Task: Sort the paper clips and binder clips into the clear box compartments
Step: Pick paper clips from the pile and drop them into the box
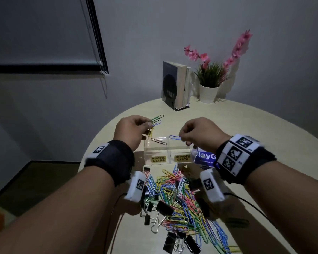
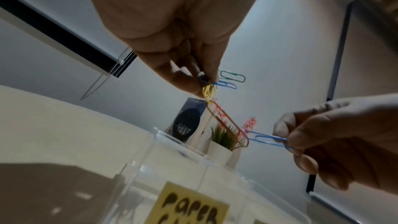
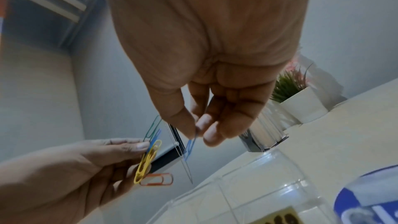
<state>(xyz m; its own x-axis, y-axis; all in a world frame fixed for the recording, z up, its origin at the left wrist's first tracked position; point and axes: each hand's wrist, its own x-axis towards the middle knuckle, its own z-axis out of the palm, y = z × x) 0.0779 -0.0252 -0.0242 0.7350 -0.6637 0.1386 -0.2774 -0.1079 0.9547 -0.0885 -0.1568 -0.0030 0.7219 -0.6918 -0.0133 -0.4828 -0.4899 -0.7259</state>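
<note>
Because the left hand pinches a tangled bunch of paper clips in thumb and fingertips, with an orange clip dangling loose from the yellow one, the likeliest slip is that this hanging clip drops outside the clear box or into the wrong side. It hangs over the left compartment, the one labelled for paper clips, which seems empty so far, though the dim light makes that hard to tell. The right hand pinches a single blue clip between thumb and forefinger, above the divider and close to the binder-clip side, so letting go there could missort it. Both hands are near each other above the box, which stands toward the table's middle; the unsorted pile lies by the near edge.
</note>
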